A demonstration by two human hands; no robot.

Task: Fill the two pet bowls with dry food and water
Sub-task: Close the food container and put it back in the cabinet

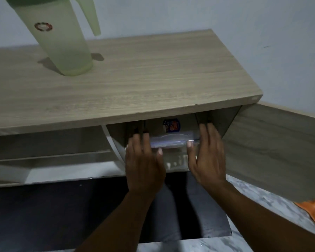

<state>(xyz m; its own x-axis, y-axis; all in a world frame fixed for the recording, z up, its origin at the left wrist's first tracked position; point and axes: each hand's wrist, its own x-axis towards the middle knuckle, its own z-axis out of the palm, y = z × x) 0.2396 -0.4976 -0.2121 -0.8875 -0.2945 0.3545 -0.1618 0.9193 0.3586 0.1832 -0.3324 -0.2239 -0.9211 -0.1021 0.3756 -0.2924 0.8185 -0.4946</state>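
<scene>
Clear lidded container sits in the cupboard under the wooden top, contents too blurry to tell; our left hand and right hand press its sides, fingers straight.

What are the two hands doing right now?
Left hand: open, straight fingers against the left side of the clear box.
Right hand: open, straight fingers against its right side.
</scene>
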